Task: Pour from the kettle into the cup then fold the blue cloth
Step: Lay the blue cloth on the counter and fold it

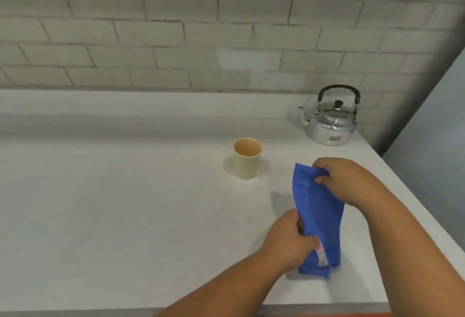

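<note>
The blue cloth (318, 216) is held as a narrow strip above the white counter (125, 203), long axis running near to far. Its far end is pinched by the right hand (347, 180), its near end by the left hand (289, 238). The beige cup (247, 158) and aluminium kettle (331, 123), spout pointing left, stand beyond it.

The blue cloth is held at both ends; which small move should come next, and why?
Probably bring the far end, pinched by the right hand, toward the near end held by the left hand. The blue cloth is already a long narrow strip, and the kettle stands apart behind the cup.
</note>
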### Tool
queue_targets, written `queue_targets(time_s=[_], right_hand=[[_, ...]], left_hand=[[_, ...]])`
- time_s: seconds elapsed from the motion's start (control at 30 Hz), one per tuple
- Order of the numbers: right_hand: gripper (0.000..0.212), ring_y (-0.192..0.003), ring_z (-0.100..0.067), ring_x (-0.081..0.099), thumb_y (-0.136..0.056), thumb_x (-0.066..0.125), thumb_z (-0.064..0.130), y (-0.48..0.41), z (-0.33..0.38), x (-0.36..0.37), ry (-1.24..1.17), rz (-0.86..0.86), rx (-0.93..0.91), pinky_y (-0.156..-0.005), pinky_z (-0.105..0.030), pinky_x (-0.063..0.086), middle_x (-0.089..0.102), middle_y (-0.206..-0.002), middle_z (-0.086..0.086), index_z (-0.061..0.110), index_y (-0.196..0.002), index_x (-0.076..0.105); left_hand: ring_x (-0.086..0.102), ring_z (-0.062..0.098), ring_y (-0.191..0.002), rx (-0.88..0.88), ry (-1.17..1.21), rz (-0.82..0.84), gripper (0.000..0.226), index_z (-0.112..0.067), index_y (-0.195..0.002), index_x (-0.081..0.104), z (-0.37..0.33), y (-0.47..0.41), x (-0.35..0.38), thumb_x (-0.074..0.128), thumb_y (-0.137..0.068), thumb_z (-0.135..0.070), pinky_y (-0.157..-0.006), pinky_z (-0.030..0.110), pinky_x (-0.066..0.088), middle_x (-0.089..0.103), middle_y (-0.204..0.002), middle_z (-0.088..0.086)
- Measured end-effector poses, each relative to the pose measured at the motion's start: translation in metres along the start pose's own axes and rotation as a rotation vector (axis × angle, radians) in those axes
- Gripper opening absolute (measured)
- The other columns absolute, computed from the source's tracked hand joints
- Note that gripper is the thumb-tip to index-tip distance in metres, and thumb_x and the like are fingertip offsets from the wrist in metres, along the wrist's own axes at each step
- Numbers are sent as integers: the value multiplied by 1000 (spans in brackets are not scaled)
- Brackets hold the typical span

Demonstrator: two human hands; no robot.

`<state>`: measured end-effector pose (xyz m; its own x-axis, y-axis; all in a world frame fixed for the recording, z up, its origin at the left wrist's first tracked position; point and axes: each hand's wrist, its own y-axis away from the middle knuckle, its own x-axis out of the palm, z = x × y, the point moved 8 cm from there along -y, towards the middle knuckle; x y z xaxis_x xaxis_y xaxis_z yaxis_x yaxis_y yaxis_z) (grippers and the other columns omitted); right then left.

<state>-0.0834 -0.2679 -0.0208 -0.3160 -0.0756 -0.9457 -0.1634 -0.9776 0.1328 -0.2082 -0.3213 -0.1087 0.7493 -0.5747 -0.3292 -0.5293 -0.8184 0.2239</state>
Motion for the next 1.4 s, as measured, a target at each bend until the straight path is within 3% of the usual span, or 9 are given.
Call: queue_targets(time_s=[0.1, 0.23, 0.33, 0.47, 0.6, 0.77, 0.97, 1.23, 1.4], right_hand=[[30, -107, -29, 57, -90, 46, 14, -20, -27, 32, 24, -42, 52, -88, -38, 48, 60, -123, -11, 18, -118, 56], [62, -143, -28, 20, -94, 38, 46, -22, -22, 100, 83, -35, 14, -116, -44, 19, 18, -158, -11, 17, -147, 22], [79, -147, -29, -1, -90, 23, 64, -16, -19, 136, 144, -5, 26, -118, -47, 3, 0, -160, -10, 16, -149, 5], [67, -147, -28, -1, -96, 20, 47, -19, -13, 139, 172, -71, 56, -120, -46, 3, 0, -160, -11, 10, -149, 1], [59, -147, -26, -3, -99, 20, 34, -20, 31, 149, 160, -57, -48, -118, -43, -1, -1, -160, -10, 9, -149, 1], [56, -146, -18, -8, -99, 19, 33, 4, 47, 168, 156, -8, -256, -114, -32, -12, -6, -160, -2, 15, -149, -2], [55, -147, -20, -4, -99, 19, 29, -21, 52, 156, 135, -10, -124, -119, -38, -4, -2, -160, -4, 13, -149, 2], [56, -146, -16, -8, -98, 17, 32, 2, 93, 180, 164, 31, -335, -114, -32, -12, -4, -160, -1, 14, -149, 0], [54, -147, -17, -5, -99, 18, 30, -15, 88, 170, 140, 31, -232, -118, -35, -6, -1, -160, -1, 14, -149, 2]], left_hand=[[47, 12, -65, -6, -214, 12, 14, -20, -87, 46, 5, -13, 9, 59, -85, -23, -61, 26, 39, 52, -77, -4], [57, 24, -101, 202, -578, -198, 30, -17, -116, 53, 8, -4, -48, 53, -89, -30, -85, 30, 42, 62, -115, 6], [48, 24, -123, 230, -738, -374, 34, -15, -123, 56, 36, 3, -127, 50, -92, -29, -103, 29, 35, 56, -133, 6], [17, 28, -143, -37, -987, -438, 48, -14, -141, 36, 102, 14, -213, 35, -98, -35, -115, 42, 20, 27, -154, 8], [1, 24, -145, -142, -952, -380, 56, -20, -148, 13, 142, 22, -227, 20, -98, -44, -119, 43, 8, 8, -159, 3], [2, 20, -145, -102, -964, -388, 56, -22, -148, 9, 145, 21, -227, 15, -98, -45, -118, 40, 6, 6, -159, 1], [3, 21, -145, -94, -951, -382, 55, -21, -148, 11, 145, 20, -228, 18, -98, -43, -118, 41, 5, 8, -159, 2], [3, 21, -146, -79, -956, -383, 55, -20, -148, 10, 144, 22, -228, 17, -99, -42, -118, 40, 4, 7, -159, 2], [3, 21, -146, -79, -951, -384, 54, -20, -148, 11, 144, 22, -228, 16, -99, -42, -119, 40, 4, 7, -159, 2]])
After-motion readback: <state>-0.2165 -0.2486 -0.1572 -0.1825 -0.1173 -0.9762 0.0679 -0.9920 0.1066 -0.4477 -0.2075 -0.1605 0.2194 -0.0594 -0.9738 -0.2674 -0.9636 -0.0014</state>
